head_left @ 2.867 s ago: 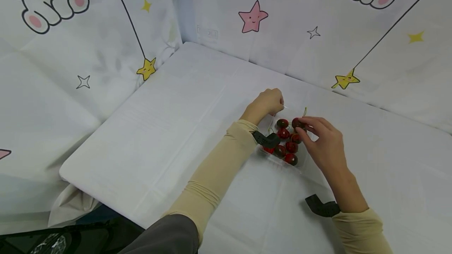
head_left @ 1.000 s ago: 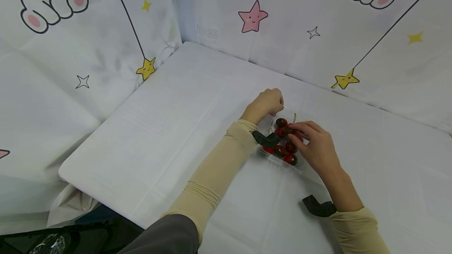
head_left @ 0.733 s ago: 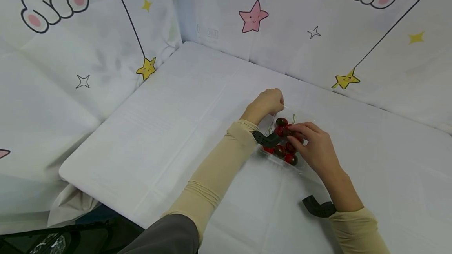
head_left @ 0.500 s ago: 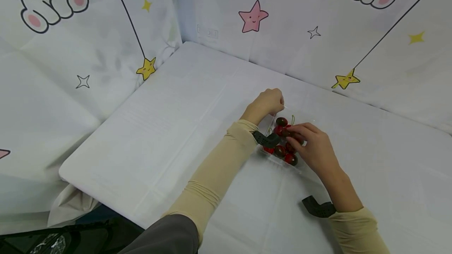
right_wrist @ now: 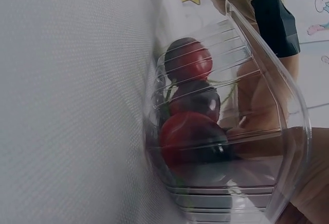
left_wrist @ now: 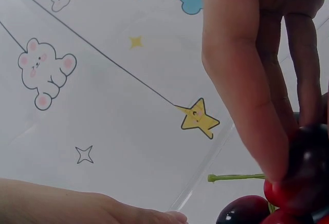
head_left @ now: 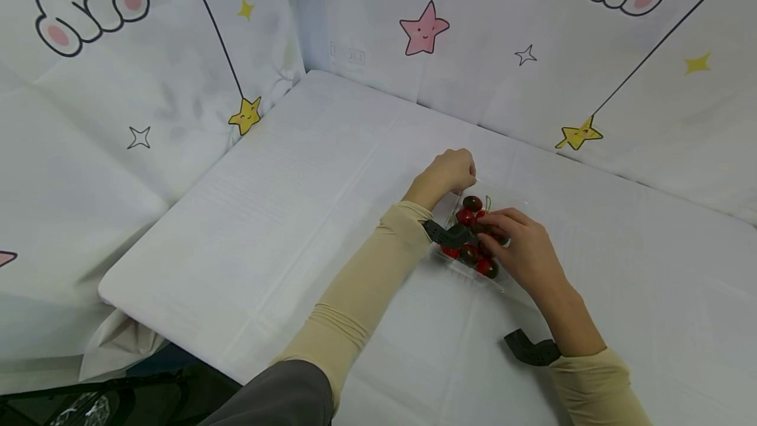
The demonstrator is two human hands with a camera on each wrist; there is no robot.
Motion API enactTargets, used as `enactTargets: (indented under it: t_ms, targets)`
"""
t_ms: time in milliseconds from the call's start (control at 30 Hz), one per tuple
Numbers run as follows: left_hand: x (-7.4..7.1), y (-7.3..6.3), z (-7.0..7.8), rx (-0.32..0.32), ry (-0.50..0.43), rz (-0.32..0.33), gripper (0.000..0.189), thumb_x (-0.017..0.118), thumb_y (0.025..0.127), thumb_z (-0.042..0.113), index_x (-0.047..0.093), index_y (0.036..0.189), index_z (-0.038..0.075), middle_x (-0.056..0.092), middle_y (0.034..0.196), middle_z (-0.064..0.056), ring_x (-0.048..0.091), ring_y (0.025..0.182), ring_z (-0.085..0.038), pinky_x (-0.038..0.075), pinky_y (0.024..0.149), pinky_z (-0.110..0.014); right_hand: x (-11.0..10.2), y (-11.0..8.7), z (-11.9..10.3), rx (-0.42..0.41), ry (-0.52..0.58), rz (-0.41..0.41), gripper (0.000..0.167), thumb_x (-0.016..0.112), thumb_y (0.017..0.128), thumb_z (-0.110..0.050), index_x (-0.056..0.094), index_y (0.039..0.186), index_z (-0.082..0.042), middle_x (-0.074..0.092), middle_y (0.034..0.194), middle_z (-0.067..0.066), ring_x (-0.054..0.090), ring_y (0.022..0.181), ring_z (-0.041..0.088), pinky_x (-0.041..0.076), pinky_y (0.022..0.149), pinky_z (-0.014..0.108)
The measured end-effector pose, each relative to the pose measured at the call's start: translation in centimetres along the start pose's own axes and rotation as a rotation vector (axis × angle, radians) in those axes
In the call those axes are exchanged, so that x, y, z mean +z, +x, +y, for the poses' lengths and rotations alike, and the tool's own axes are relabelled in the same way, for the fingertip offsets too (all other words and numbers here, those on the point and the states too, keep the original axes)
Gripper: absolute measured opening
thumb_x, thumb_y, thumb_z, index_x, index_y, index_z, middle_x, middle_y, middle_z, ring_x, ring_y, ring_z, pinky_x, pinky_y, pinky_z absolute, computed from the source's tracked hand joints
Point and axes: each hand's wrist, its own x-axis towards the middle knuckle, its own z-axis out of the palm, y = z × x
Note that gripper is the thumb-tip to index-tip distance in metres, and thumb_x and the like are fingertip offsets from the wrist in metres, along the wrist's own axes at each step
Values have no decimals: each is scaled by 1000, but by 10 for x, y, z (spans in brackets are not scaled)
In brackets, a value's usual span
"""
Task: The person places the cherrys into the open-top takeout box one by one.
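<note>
A clear plastic box point(right_wrist: 293, 88) holding several dark red cherries point(head_left: 487, 267) rests on the white table. At its far left corner is my left hand point(head_left: 452, 171), fingers curled at the rim; in the left wrist view the left hand's fingertip point(left_wrist: 177, 217) meets the clear edge. My right hand point(head_left: 523, 245) reaches over the box from the right, thumb and fingers pinching a dark cherry point(left_wrist: 308, 170) low among the others. A green stem point(left_wrist: 236, 177) sticks out beside those fingers. The right hand and the left wrist's black camera mount cover part of the cherries.
The white tabletop point(head_left: 266, 215) extends around the box, with its rounded corner at the left. Printed white curtains point(head_left: 503, 12) rise behind the table and on the left. Black wrist mounts point(head_left: 532, 348) stick out from both sleeves.
Over the span my right hand has moved left and down with the pinched cherry, from the box's far right side toward its middle. My left hand stays at the corner.
</note>
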Motion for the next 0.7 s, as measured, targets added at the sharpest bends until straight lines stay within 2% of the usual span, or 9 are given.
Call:
enactTargets:
  t_ms: [700]
  targets:
    - [-1,-2,-1,14,12,-5,21,53,97,23,71,99,14,67,84,4,56,68,-8,44,63,-22,3,0,1,-54,5,-29,28,79,73,1,71,99,-5,65,98,8,66,80,22,56,66,38]
